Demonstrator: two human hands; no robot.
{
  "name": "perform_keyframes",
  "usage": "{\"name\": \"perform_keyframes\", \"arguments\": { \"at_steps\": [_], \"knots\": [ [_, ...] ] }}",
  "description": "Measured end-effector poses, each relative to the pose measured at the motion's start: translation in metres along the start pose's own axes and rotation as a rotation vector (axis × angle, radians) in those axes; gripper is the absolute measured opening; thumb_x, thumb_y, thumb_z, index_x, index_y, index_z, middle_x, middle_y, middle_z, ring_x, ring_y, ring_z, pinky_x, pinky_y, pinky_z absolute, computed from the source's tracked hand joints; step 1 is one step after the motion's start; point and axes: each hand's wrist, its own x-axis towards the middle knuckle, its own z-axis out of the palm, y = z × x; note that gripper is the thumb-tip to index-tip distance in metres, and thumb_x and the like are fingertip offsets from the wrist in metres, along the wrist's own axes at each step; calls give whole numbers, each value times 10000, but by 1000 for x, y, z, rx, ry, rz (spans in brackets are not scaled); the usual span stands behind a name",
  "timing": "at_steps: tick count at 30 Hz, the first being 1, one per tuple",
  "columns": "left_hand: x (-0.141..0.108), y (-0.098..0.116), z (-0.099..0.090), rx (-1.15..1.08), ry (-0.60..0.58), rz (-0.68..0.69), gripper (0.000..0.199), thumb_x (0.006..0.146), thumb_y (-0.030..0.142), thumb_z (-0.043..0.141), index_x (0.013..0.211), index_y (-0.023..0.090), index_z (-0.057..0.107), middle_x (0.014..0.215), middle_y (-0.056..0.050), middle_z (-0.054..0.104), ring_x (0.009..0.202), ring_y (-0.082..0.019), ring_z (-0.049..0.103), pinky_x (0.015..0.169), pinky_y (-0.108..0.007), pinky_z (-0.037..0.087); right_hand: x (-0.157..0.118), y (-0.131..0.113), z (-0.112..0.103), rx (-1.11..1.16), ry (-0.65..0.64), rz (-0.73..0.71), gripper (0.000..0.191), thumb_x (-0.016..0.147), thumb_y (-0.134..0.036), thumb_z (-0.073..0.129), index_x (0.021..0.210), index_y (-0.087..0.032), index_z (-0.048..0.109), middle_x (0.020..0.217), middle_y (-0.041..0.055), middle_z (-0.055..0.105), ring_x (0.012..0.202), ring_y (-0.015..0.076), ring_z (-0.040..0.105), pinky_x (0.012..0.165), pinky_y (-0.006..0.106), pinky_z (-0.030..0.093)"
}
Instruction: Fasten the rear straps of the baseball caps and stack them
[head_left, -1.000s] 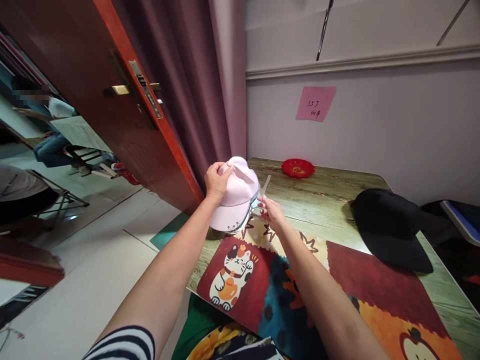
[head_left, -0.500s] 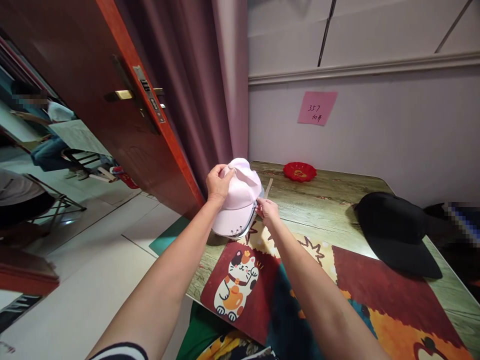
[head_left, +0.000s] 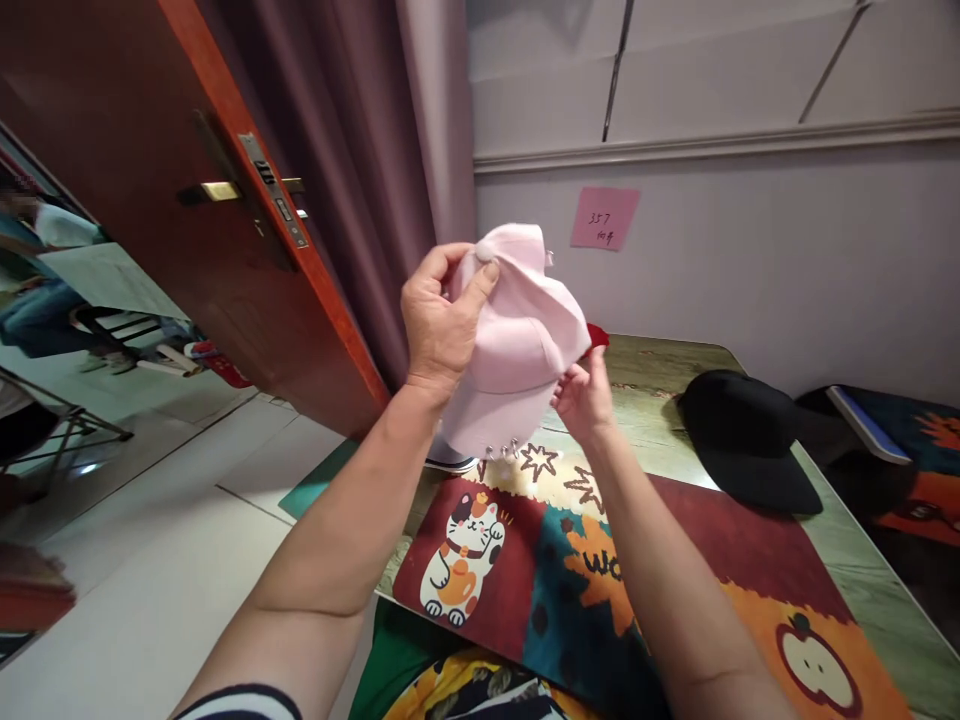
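Observation:
A pale pink baseball cap (head_left: 517, 350) with small metal rings on its brim is raised over the table. My left hand (head_left: 442, 310) grips it at the crown, thumb beside the top button and fingers behind. Close to the cap's right edge is my right hand (head_left: 586, 400), thumb and fingers apart, with nothing visible in it; I cannot tell whether it touches the cap. Below the pink cap, the edge of another brim (head_left: 456, 464), pale with a dark line, shows on the table; the rest is hidden.
A black cap (head_left: 742, 440) lies on the right of the wooden table (head_left: 660, 360). Behind my right hand, a red dish (head_left: 598, 338) is mostly hidden. A patterned mat (head_left: 517, 560) covers the front. A door (head_left: 247, 230) and curtain stand left; a person sits beyond.
My left hand has lifted the pink cap up and nearer, off the other cap below. My right hand has come away from the stack and moved up and right. The view has shifted slightly.

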Motion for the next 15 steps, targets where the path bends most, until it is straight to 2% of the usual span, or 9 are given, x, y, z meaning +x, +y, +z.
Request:
{"name": "perform_keyframes", "arguments": {
  "at_steps": [2, 3, 6, 8, 10, 12, 13, 15],
  "knots": [
    [-20, 0, 16, -48, -50, -70, 271, 847, 442, 731, 998, 222, 683, 938, 4, 670, 940, -179, 677, 807, -310, 574, -16, -41, -9, 33, -40, -51, 813, 801, -913, 357, 928, -184, 695, 697, 81, 669, 707, 203, 671, 586, 290, 561],
    [-31, 0, 21, -64, -74, -106, 267, 846, 445, 731, 985, 221, 687, 933, -3, 683, 927, -181, 676, 807, -311, 574, -23, -58, -13, 51, -68, -81, 725, 827, -848, 445, 970, -187, 705, 728, 76, 687, 736, 207, 677, 598, 294, 561],
    [-65, -2, 25, -99, -161, -212, 306, 812, 473, 757, 979, 222, 699, 935, -20, 714, 899, -193, 681, 800, -316, 573, -37, -92, -21, 33, -86, -104, 333, 799, -442, 731, 1024, -197, 709, 855, 52, 739, 820, 195, 690, 664, 284, 562],
    [-84, -8, 20, -149, -222, -287, 367, 825, 545, 720, 1005, 225, 710, 990, -40, 730, 947, -216, 691, 827, -339, 578, -41, -102, -22, -15, -104, -90, 331, 729, -260, 735, 1053, -200, 707, 925, 40, 751, 857, 198, 694, 698, 285, 564],
    [-99, -21, 14, -217, -211, -384, 459, 904, 640, 560, 1024, 226, 717, 1097, -74, 730, 1054, -239, 686, 897, -376, 574, -44, -106, -20, -39, -148, -91, 380, 684, -208, 689, 1063, -198, 710, 940, 32, 751, 867, 210, 696, 716, 292, 567],
    [-108, -39, 10, -243, -160, -547, 562, 940, 696, 419, 1038, 224, 707, 1180, -104, 712, 1125, -245, 672, 942, -403, 565, -48, -108, -17, -50, -182, -86, 392, 659, -204, 656, 1046, -193, 717, 900, 27, 744, 835, 216, 697, 713, 302, 570],
    [-111, -48, 9, -242, -196, -668, 583, 919, 723, 432, 1050, 221, 696, 1186, -117, 709, 1121, -252, 677, 935, -413, 569, -50, -108, -15, -60, -187, -73, 390, 657, -212, 648, 1039, -190, 721, 874, 28, 739, 808, 217, 695, 705, 311, 572],
    [-116, -62, 7, -300, -410, -945, 659, 844, 794, 483, 1053, 202, 682, 1114, -148, 725, 1061, -291, 703, 885, -456, 585, -57, -109, -12, -90, -161, -60, 370, 674, -241, 652, 1032, -184, 726, 830, 36, 730, 758, 222, 691, 690, 340, 577]
  ]
}}
